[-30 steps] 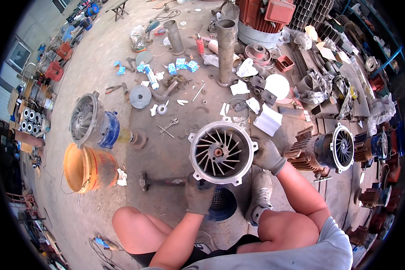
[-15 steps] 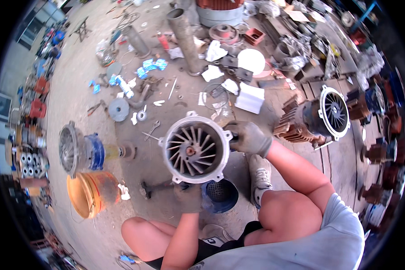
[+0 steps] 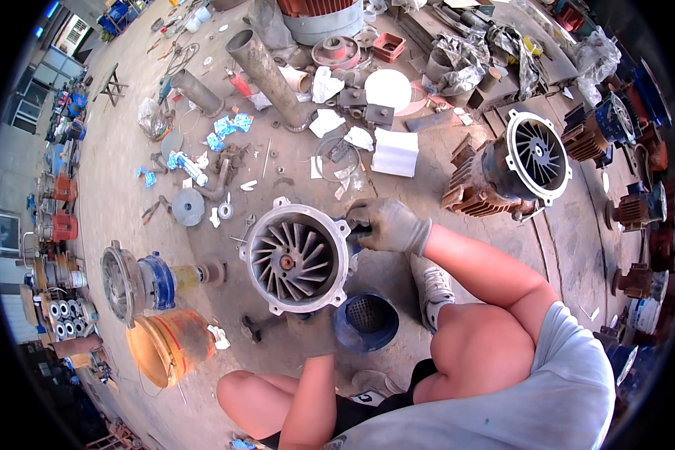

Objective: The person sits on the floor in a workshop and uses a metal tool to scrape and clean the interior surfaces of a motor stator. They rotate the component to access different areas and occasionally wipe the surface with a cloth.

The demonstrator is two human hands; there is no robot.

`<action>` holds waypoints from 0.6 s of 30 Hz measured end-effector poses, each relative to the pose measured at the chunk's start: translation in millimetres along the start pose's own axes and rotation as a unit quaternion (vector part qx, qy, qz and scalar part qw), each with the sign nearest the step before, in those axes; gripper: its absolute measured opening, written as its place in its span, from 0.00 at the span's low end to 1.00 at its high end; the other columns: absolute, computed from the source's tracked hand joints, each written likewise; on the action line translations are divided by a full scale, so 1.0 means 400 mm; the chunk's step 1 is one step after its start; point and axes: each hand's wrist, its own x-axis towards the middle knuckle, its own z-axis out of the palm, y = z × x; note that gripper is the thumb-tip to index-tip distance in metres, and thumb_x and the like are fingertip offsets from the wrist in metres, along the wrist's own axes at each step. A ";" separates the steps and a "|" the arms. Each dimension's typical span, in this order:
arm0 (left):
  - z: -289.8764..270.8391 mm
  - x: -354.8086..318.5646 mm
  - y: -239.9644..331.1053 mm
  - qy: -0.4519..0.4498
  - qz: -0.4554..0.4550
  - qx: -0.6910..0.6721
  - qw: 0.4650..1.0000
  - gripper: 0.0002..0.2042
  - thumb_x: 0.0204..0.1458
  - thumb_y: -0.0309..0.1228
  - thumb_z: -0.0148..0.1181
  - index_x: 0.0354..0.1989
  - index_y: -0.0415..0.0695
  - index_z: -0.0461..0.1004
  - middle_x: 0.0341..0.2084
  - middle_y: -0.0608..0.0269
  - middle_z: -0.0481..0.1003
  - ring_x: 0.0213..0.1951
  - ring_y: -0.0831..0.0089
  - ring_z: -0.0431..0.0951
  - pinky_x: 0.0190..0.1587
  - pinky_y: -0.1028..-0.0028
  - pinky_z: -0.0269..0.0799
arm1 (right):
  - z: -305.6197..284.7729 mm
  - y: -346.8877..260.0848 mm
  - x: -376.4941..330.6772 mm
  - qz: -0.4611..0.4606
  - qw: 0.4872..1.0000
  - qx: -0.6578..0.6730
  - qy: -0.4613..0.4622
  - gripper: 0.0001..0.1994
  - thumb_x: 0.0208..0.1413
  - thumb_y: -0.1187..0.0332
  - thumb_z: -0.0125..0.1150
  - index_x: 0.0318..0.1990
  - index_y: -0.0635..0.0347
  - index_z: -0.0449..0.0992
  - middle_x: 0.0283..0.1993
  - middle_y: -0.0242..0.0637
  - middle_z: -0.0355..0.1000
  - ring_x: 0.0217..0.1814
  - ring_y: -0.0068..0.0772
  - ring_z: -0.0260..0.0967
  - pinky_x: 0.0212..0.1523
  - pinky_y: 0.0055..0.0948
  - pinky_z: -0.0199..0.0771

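Bladed metal housing (image 3: 286, 262) — between gloved hands (image 3: 390, 226)

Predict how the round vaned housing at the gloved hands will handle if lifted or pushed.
The vaned housing is probably heavy for its size: it looks like bare metal. It should feel stiff, since its rim appears solid. The round outline might let it roll on edge, though the jutting lugs would likely make that bumpy.

Single head-worn fisheye, left one of the pair, upright; looks down and forward at hands (image 3: 388, 227) close below, floor (image 3: 127, 169) stretching well beyond, edges bowed.
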 end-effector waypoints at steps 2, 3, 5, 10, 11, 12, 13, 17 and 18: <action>0.001 0.000 0.032 -0.019 -0.076 -0.026 0.997 0.31 0.48 0.26 0.80 0.62 0.34 0.77 0.61 0.49 0.81 0.58 0.64 0.82 0.62 0.64 0.78 | 0.001 0.010 -0.008 0.005 1.000 -0.020 0.001 0.18 0.48 0.67 0.76 0.47 0.62 0.84 0.49 0.48 0.81 0.52 0.57 0.81 0.55 0.49 0.82; 0.009 0.006 0.029 -0.025 -0.102 -0.096 0.990 0.30 0.48 0.25 0.79 0.62 0.34 0.77 0.60 0.50 0.81 0.58 0.64 0.82 0.62 0.64 0.78 | -0.004 0.004 -0.004 0.008 1.000 -0.007 -0.001 0.18 0.48 0.67 0.76 0.47 0.62 0.84 0.49 0.48 0.81 0.52 0.57 0.81 0.55 0.49 0.82; 0.007 -0.001 0.026 -0.024 -0.119 -0.160 0.980 0.29 0.49 0.25 0.78 0.61 0.33 0.77 0.59 0.52 0.82 0.57 0.64 0.82 0.62 0.64 0.77 | -0.011 -0.014 0.000 0.014 1.000 0.019 -0.005 0.18 0.48 0.67 0.76 0.47 0.62 0.84 0.49 0.48 0.81 0.52 0.57 0.81 0.55 0.49 0.82; -0.005 0.001 0.008 -0.029 -0.014 -0.063 0.998 0.26 0.54 0.28 0.79 0.60 0.32 0.78 0.59 0.51 0.83 0.58 0.62 0.83 0.64 0.63 0.75 | -0.001 0.003 -0.002 0.029 1.000 0.000 -0.010 0.19 0.49 0.66 0.76 0.48 0.63 0.84 0.48 0.48 0.81 0.52 0.57 0.81 0.54 0.48 0.82; -0.006 0.002 0.005 -0.030 -0.019 -0.079 0.996 0.25 0.56 0.30 0.79 0.60 0.32 0.79 0.58 0.51 0.84 0.58 0.61 0.83 0.65 0.63 0.75 | 0.000 0.014 -0.001 0.023 1.000 0.004 -0.007 0.19 0.49 0.66 0.76 0.48 0.63 0.84 0.48 0.48 0.81 0.51 0.57 0.81 0.54 0.48 0.82; -0.007 0.004 0.008 -0.029 -0.034 -0.088 0.995 0.25 0.56 0.29 0.79 0.59 0.32 0.80 0.58 0.51 0.84 0.58 0.61 0.84 0.65 0.63 0.75 | -0.001 0.020 0.001 0.018 1.000 0.007 -0.004 0.19 0.49 0.66 0.76 0.48 0.63 0.84 0.48 0.48 0.81 0.51 0.57 0.81 0.53 0.48 0.82; -0.010 0.005 0.014 -0.027 -0.048 -0.098 0.994 0.24 0.56 0.29 0.79 0.58 0.32 0.80 0.58 0.50 0.84 0.57 0.61 0.84 0.64 0.63 0.75 | -0.002 0.023 0.000 -0.010 1.000 0.014 0.005 0.18 0.49 0.66 0.77 0.48 0.62 0.84 0.48 0.47 0.81 0.50 0.55 0.82 0.52 0.46 0.83; -0.010 -0.003 -0.015 -0.025 -0.078 -0.136 0.987 0.24 0.58 0.26 0.74 0.62 0.33 0.78 0.58 0.53 0.83 0.58 0.65 0.82 0.65 0.64 0.75 | -0.001 0.017 0.001 0.001 1.000 0.017 -0.007 0.17 0.49 0.66 0.78 0.46 0.62 0.84 0.48 0.46 0.81 0.47 0.53 0.84 0.49 0.43 0.84; -0.008 -0.001 -0.011 -0.022 -0.082 -0.142 0.986 0.23 0.58 0.27 0.75 0.61 0.32 0.79 0.58 0.52 0.84 0.58 0.63 0.82 0.64 0.64 0.75 | 0.000 0.013 0.003 0.033 0.999 0.012 -0.021 0.17 0.49 0.66 0.79 0.45 0.62 0.84 0.47 0.46 0.81 0.47 0.53 0.84 0.49 0.43 0.84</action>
